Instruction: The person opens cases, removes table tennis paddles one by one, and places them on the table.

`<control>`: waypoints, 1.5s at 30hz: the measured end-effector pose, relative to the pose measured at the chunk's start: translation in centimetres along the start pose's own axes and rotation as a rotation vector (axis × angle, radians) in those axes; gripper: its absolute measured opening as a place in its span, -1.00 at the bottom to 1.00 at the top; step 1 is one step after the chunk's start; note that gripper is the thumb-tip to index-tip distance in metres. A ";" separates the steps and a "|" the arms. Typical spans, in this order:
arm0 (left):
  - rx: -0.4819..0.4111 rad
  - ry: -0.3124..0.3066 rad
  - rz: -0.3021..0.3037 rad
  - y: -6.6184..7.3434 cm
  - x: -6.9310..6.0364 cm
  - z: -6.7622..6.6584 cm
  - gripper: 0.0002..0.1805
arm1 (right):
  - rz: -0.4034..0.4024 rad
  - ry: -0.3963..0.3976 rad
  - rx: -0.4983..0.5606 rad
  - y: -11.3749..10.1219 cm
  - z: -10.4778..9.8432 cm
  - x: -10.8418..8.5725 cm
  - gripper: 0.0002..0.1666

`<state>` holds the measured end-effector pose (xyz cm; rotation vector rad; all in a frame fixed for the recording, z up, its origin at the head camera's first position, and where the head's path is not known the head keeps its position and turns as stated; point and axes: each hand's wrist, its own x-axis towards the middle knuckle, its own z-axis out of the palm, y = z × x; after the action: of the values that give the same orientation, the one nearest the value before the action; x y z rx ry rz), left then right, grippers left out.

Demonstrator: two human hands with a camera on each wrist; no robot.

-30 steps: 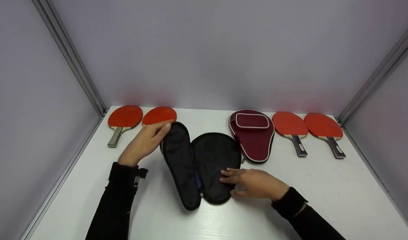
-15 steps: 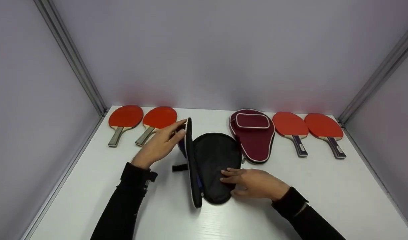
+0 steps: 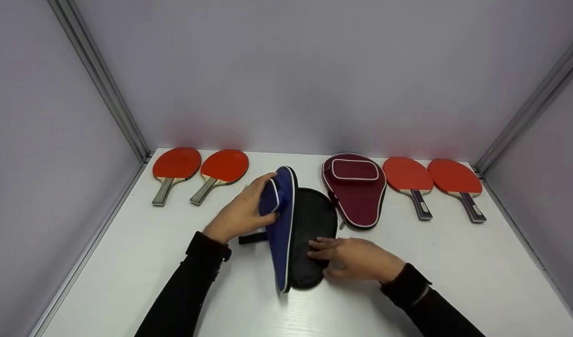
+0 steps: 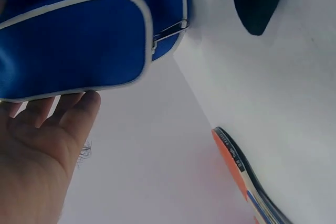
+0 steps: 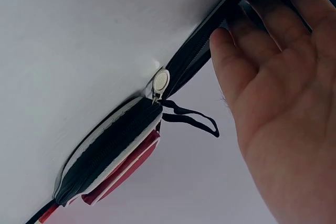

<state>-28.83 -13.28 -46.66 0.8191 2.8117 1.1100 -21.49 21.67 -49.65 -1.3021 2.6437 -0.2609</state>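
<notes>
A blue bat case (image 3: 280, 236) with white piping stands partly unfolded on the white table, its front half tilted steeply upward. Its black lined half (image 3: 312, 215) lies flat to the right. My left hand (image 3: 242, 213) grips the raised half around its small zipped pocket (image 4: 79, 45), thumb on the near side and fingers on the far side. With fingers extended, my right hand (image 3: 359, 257) presses the lining near its lower right edge. In the right wrist view those fingertips reach over the zip edge (image 5: 199, 45) and are partly dark.
A maroon bat case (image 3: 354, 196) lies zipped close to the right. Two red table tennis bats (image 3: 176, 163) (image 3: 224, 166) lie back left, two more (image 3: 408, 174) (image 3: 454, 176) back right. A black strap (image 3: 252, 238) sticks out leftward. Grey walls (image 3: 291, 79) enclose the table.
My left hand has swung the case's front half from leaning left, through upright, toward the right, so its blue outside shows. The second left bat is uncovered. My right hand stays in place.
</notes>
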 end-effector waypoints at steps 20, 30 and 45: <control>0.404 -0.058 0.053 0.2 -0.3 1.3 -0.06 | -0.078 0.047 -0.054 0.8 -1.0 -0.3 -0.45; 0.381 -0.092 0.062 0.2 -0.5 1.8 -0.21 | -0.054 0.061 -0.033 1.3 -1.6 -0.6 -0.49; 0.622 -0.313 0.181 7.9 -3.0 2.5 -0.30 | -0.016 0.051 -0.026 2.0 -1.8 -0.9 -0.47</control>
<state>-22.08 -8.27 -44.00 1.1716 2.8475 0.0581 -22.90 23.71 -48.25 -1.3431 2.6883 -0.2657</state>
